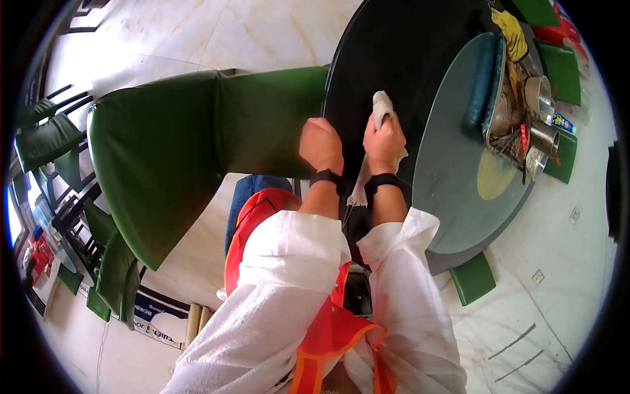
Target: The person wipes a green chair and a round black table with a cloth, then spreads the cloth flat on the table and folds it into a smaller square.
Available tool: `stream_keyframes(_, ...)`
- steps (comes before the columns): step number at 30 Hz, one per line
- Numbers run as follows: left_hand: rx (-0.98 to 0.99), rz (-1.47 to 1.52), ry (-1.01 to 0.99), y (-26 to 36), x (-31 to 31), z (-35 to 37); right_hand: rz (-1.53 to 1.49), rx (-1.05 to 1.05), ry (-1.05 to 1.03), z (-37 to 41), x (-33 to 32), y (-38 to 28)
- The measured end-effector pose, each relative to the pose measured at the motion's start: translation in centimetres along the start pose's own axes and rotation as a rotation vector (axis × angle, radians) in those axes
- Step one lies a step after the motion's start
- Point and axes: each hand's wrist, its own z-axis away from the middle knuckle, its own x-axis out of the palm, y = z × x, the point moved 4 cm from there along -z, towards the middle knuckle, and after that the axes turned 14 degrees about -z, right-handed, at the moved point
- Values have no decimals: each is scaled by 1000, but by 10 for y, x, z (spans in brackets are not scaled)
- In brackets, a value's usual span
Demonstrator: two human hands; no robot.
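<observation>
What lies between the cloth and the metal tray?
Head view: between cloth and metal tray, bare black tabletop, then the glass turntable and a teal pad.

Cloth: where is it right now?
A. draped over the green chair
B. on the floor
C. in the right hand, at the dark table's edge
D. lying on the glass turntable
C: the right hand has its fingers closed around the cloth on the dark table, short of the glass turntable.
</observation>
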Motion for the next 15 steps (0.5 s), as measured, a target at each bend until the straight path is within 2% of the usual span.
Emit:
stream_keyframes(6, -19, -29, 83, 0, -1, 2, 84, 92, 85, -53, 5, 14)
stream_keyframes(7, -22, -31, 90, 0, -2, 1, 81, 180, 33, -60, 7, 16)
stream_keyframes(10, -2, 36, 72, 1, -1, 3, 10, 159, -49, -66, 13, 1)
stream_keyframes(12, -3, -1, 79, 2, 0, 3, -14, 46, -173, -46, 25, -15)
stream_keyframes(14, -7, 30, 31, 2, 0, 3, -177, -290, -156, -27, 28, -38)
stream_keyframes(15, -10, 54, -14, 2, 1, 2, -180, -291, -154, -29, 28, -40)
